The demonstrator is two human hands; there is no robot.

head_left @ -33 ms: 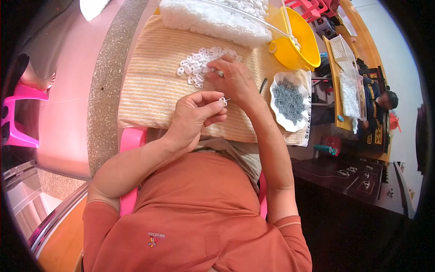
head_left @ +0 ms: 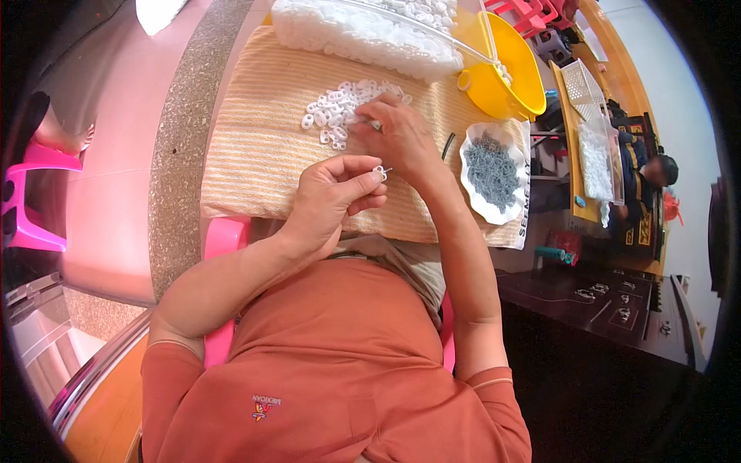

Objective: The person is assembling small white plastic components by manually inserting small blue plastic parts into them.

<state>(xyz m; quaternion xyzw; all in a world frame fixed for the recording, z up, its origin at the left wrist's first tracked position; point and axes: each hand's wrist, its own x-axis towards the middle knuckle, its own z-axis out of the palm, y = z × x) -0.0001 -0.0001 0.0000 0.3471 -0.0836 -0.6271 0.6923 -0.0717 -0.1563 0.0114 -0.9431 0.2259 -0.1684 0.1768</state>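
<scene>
Up close, my left hand (head_left: 333,194) pinched a small white clip (head_left: 380,172) between thumb and forefinger, a thin metal pin poking from it, just above the near edge of the striped cloth (head_left: 255,147). My right hand (head_left: 397,139) lay curled over the edge of the pile of white clips (head_left: 340,108), fingertips closed on something I couldn't make out. I judged the clip light, stiff and rather slick plastic, easy to flick away, so best held by its flat sides with the fingertips, as it was. The pin looked thin and likely to bend or slip.

Around me, a white dish of grey pins (head_left: 492,170) sat just right of my right wrist, a yellow bowl (head_left: 509,69) beyond it, and a clear bag of white parts (head_left: 363,35) lay across the far end of the cloth. My right forearm crossed between the clip and the dish; nothing else crowded the hands. Another person (head_left: 644,181) sat well off to the right.
</scene>
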